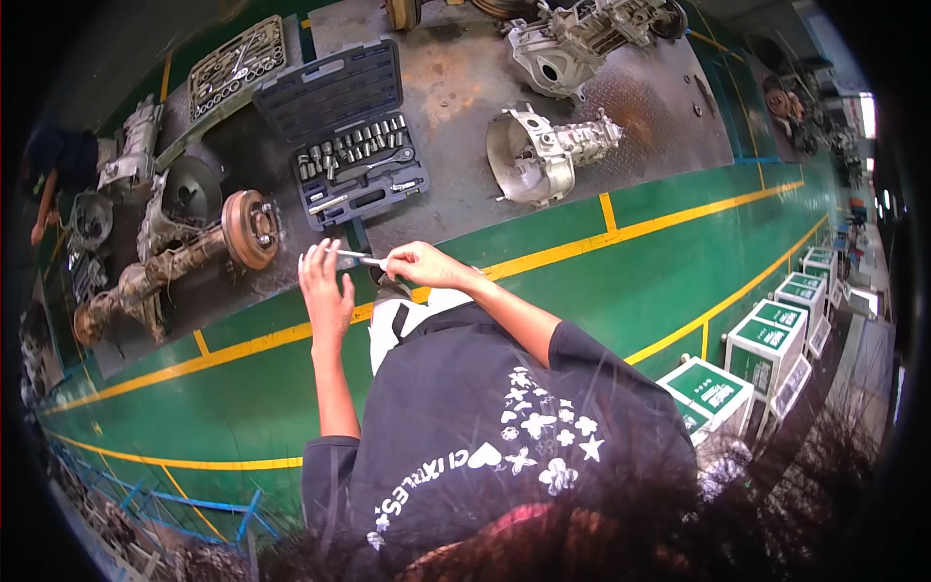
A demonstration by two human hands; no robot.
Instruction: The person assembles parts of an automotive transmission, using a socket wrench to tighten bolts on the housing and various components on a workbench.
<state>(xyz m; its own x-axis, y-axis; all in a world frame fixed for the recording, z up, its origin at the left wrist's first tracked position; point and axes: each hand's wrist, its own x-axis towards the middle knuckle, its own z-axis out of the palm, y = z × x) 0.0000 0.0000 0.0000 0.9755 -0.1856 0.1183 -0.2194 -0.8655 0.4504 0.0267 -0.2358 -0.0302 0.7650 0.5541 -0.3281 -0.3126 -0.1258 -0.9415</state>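
Observation:
My right hand (422, 264) is closed round one end of a slim silvery metal tool (357, 255), whose exact kind I cannot make out. The tool's other end reaches the fingers of my left hand (325, 286), which are stretched out with the thumb apart. Beyond both hands, a dark socket set case (315, 215) lies with its lid (330, 92) raised. Rows of sockets (354, 145) and a ratchet (383, 163) sit inside it.
Left of the case lies a rusty axle (179, 257) with a brake drum (252, 230). A gearbox casing (529, 160) and a larger gearbox (572, 53) stand right. Another tool tray (238, 68) is farther off. Green-white boxes (766, 339) line the right; a person's arm (45, 209) shows left.

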